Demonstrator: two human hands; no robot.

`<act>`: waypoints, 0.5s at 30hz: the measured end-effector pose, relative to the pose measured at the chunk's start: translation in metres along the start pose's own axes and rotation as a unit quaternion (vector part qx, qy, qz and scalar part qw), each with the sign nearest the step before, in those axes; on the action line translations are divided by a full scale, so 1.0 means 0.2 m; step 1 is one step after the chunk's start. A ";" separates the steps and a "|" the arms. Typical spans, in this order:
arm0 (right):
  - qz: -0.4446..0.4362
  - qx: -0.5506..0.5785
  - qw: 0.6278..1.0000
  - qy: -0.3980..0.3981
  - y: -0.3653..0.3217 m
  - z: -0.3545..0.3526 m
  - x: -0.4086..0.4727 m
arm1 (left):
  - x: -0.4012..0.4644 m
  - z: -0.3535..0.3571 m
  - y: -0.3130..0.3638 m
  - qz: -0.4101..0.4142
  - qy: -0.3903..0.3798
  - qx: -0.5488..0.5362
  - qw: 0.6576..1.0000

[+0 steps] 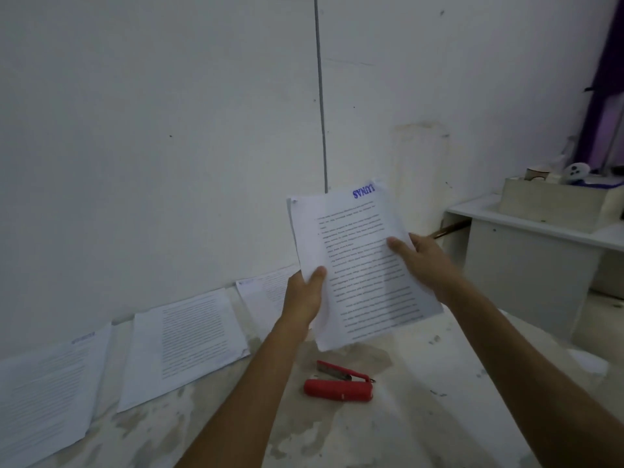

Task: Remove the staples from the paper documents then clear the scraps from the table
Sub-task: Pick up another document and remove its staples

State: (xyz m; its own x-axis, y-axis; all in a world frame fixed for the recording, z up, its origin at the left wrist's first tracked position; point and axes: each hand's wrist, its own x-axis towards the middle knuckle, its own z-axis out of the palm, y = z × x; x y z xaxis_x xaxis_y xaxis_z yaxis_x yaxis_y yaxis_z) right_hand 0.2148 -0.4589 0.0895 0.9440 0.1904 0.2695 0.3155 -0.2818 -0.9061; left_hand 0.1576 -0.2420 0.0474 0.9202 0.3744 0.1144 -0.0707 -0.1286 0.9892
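Observation:
I hold a stapled paper document point(358, 258) up in the air, upside down, with a blue "LUNAS" stamp at its top right. My left hand point(304, 295) grips its left edge, thumb on the front. My right hand point(425, 261) grips the right edge, thumb across the printed lines. A staple seems to sit at the top left corner of the sheets. Below the document a red stapler point(341, 383) lies hinged wide apart on the stained table point(422, 417).
Three more printed documents lie along the wall: one at the far left point(47, 396), one in the middle point(189, 346), one partly behind my left hand point(263, 295). A white desk point(526, 251) with a box and small items stands at the right.

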 end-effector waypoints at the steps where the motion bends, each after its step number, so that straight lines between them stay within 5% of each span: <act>1: 0.015 -0.025 1.000 -0.003 0.06 -0.02 0.00 | 0.04 0.04 -0.02 -0.017 -0.001 -0.006 1.000; 10: 0.117 0.014 0.992 0.046 0.48 -0.05 0.18 | 0.37 0.23 -0.15 -0.108 -0.032 -0.113 0.987; 15: 0.136 -0.017 0.987 0.089 0.62 -0.01 0.43 | 0.50 0.31 -0.28 -0.011 -0.019 0.079 0.997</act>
State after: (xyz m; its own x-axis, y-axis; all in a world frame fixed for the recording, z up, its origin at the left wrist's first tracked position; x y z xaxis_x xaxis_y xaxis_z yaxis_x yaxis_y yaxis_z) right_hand 0.3349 -0.4789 0.0006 0.9953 -0.0639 0.0730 0.0478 -0.3323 -0.9420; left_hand 0.2771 -0.2534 -0.0017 0.9353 0.3431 0.0869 0.0075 -0.2646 0.9643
